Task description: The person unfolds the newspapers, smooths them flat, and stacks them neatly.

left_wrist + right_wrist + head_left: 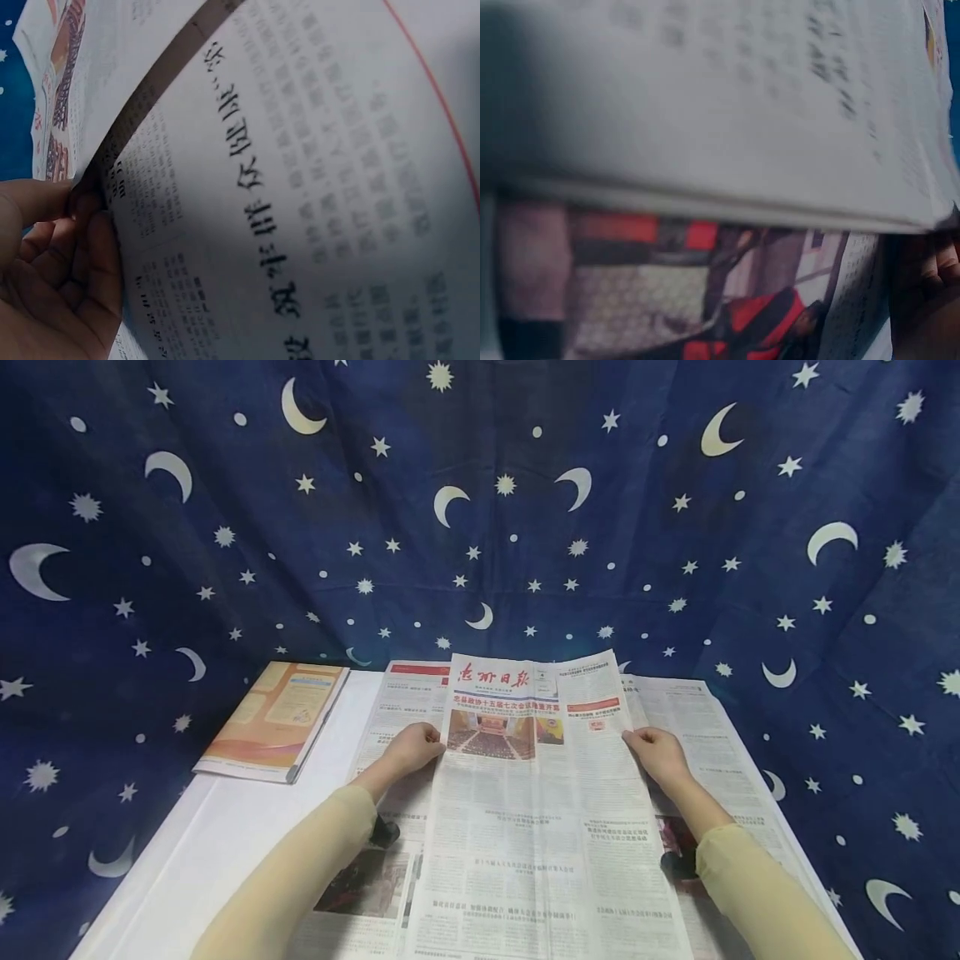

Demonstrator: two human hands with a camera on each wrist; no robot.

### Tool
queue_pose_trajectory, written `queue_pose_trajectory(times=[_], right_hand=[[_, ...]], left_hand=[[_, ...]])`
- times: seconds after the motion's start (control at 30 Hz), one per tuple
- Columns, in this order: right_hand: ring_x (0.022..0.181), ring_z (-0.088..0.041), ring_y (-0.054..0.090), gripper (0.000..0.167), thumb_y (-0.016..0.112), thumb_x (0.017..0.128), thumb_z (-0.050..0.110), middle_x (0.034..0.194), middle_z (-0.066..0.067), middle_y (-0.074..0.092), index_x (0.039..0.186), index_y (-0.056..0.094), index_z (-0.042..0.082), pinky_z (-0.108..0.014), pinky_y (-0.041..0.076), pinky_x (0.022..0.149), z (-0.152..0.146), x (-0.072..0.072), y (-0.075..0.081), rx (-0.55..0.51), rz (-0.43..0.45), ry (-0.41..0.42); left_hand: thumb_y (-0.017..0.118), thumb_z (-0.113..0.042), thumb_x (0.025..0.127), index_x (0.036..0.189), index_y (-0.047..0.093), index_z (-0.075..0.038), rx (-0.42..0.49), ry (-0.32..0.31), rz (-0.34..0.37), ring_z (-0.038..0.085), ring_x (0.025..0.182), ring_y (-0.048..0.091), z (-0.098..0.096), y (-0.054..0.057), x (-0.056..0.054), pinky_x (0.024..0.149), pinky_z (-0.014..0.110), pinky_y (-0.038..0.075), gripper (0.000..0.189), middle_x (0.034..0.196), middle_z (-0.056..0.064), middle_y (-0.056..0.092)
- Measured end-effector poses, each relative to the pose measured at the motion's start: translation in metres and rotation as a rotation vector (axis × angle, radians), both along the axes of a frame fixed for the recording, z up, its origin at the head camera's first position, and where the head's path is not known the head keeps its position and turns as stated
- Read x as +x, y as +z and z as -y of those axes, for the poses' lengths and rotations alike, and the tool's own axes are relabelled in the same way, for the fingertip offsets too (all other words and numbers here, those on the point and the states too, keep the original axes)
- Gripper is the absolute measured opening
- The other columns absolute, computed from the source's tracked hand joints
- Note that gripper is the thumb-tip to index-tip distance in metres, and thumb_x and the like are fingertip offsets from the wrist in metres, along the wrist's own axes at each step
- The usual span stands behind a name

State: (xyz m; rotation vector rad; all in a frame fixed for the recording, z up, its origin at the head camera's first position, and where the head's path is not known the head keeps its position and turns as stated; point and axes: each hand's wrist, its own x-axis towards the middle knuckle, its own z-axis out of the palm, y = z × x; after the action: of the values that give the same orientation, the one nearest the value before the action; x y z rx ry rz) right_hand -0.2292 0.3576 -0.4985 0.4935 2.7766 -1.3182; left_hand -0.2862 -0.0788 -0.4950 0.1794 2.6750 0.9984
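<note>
A newspaper (510, 827) with a red masthead and a colour photo is held up by its two side edges. My left hand (416, 747) pinches its left edge beside the photo. In the left wrist view, the thumb and curled fingers of the left hand (67, 262) grip the paper's edge. On the other side, my right hand (658, 753) pinches the right edge. The right wrist view shows only part of the right hand (930, 292), at the sheet's edge. Beneath lies an opened-out newspaper (697, 735), partly covered by the held one.
A folded orange printed paper or booklet (273, 718) lies at the left on the white table (202, 835). Behind the table hangs a dark blue cloth (517, 560) patterned with moons and stars.
</note>
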Motion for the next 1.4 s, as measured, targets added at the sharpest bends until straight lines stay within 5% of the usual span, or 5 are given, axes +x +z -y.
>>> queue_pose_trajectory(times=[0.23,0.73,1.03,1.2,1.4], right_hand=[[0.077,-0.019,0.062,0.048,0.057,0.104,0.037,0.097,-0.011,0.07,0.123,0.066,-0.006,-0.029,0.05,0.063,-0.011,0.011,0.001,-0.022,0.084,0.024],[0.07,-0.014,0.071,0.043,0.06,0.104,0.02,0.087,-0.008,0.074,0.133,0.055,-0.012,-0.03,0.061,0.066,-0.026,0.033,0.002,-0.405,0.232,0.06],[0.072,-0.013,0.072,0.045,0.059,0.103,0.013,0.089,-0.006,0.074,0.138,0.049,-0.014,-0.029,0.061,0.069,-0.025,0.035,0.003,-0.447,0.24,0.056],[0.072,-0.012,0.071,0.048,0.061,0.102,0.012,0.088,-0.005,0.074,0.14,0.047,-0.014,-0.028,0.061,0.068,-0.024,0.035,0.002,-0.436,0.242,0.05],[0.07,-0.011,0.07,0.049,0.062,0.102,0.014,0.086,-0.004,0.073,0.14,0.048,-0.013,-0.027,0.061,0.066,-0.024,0.035,-0.001,-0.402,0.251,0.033]], left_hand=[[0.068,-0.017,0.097,0.108,0.067,0.0,-0.009,0.029,-0.01,0.018,0.077,0.059,-0.005,-0.001,0.001,0.065,0.029,0.05,0.02,0.088,0.006,0.063],[0.065,-0.018,0.097,0.113,0.062,-0.003,-0.03,0.02,-0.03,0.019,0.082,0.062,-0.006,-0.005,0.007,0.071,0.032,0.055,0.023,0.095,0.007,0.063],[0.068,-0.024,0.096,0.147,0.048,0.0,-0.12,-0.011,-0.086,0.032,0.113,0.062,-0.008,0.004,0.01,0.098,0.047,0.052,0.059,0.125,0.017,0.06],[0.07,-0.027,0.095,0.152,0.044,-0.003,-0.191,-0.139,-0.23,0.043,0.135,0.047,-0.019,0.012,0.018,0.114,0.055,0.037,0.067,0.148,0.022,0.049],[0.067,-0.032,0.098,0.155,0.04,-0.002,-0.156,-0.462,-0.301,0.04,0.149,0.031,-0.051,0.019,0.038,0.122,0.052,0.022,0.07,0.161,0.021,0.034]])
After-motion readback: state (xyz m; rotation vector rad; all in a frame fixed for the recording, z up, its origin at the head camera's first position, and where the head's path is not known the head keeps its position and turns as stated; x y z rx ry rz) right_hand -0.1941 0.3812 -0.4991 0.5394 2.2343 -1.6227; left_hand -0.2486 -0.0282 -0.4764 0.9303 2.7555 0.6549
